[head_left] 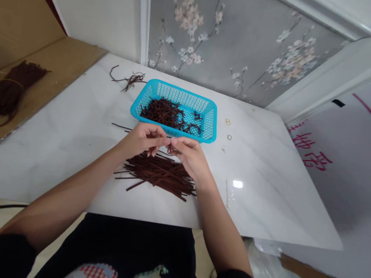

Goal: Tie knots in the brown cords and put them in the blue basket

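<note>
Both hands meet above the white table, just in front of the blue basket. My left hand (146, 141) is closed, thumb and fingers pinched together. My right hand (188, 153) pinches from the other side, its fingertips almost touching the left ones. Between them is a thin, dark brown pipe cleaner (170, 150), bent into a small curl and mostly hidden by the fingers. A pile of straight brown pipe cleaners (161, 175) lies right below the hands. Inside the blue plastic basket (213, 127) are many twisted brown pieces (163, 112).
Loose brown strands (131, 80) lie left of the basket. A banded brown bundle (8, 90) rests on cardboard (51, 67) at the left. Small yellowish rubber bands (227, 122) and a thin clear strip (227, 193) are on the table's right. A flower-patterned panel (231, 37) stands behind.
</note>
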{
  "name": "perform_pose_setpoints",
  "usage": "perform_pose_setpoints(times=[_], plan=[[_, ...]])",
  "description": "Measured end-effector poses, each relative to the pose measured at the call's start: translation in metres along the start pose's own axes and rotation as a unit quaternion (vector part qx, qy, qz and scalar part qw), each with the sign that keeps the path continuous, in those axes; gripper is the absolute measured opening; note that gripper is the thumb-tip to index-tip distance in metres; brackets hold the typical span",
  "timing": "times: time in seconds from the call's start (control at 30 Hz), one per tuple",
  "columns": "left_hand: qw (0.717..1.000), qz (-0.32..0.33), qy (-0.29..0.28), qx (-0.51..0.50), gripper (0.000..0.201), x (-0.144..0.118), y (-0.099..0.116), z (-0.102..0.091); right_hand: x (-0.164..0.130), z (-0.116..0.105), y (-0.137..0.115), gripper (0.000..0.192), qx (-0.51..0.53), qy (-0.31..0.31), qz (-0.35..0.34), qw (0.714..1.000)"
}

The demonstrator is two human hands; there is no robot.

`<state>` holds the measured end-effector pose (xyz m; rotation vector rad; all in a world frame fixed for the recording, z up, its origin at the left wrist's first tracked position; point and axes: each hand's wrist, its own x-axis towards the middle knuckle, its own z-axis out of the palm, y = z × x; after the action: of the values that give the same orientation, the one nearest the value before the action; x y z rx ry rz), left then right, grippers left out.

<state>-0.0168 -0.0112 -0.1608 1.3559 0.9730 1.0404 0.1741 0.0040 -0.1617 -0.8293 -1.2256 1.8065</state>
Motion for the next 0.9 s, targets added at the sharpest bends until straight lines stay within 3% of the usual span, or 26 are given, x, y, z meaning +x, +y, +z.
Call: perform_pose_setpoints(times=[0.17,0.3,0.4,0.47,0.6,0.9], plan=[[0.999,-0.013,-0.044,0.015,0.03,-0.002,0.004,-0.004,0.003,0.005,0.004,0.019,-0.024,0.009,-0.053,0.998],[0.995,-0.005,-0.086,0.042,0.029,-0.007,0.007,-0.001,0.008,0.0,0.006,0.021,0.041,0.1,-0.123,0.986],[0.995,0.006,-0.089,0.048,0.029,-0.011,0.008,0.001,0.008,-0.008,0.0,0.02,0.068,0.15,-0.132,0.977],[0.996,0.016,-0.073,0.041,0.028,-0.011,0.008,0.001,0.004,-0.011,-0.005,0.02,0.043,0.105,-0.09,0.989],[0.996,0.016,-0.084,0.032,0.027,-0.01,0.008,-0.002,-0.003,-0.006,-0.007,0.025,-0.039,-0.046,-0.015,0.998],[0.997,0.01,-0.064,0.049,0.026,-0.011,0.008,0.0,-0.001,-0.004,-0.001,0.022,-0.058,-0.055,-0.044,0.996]])
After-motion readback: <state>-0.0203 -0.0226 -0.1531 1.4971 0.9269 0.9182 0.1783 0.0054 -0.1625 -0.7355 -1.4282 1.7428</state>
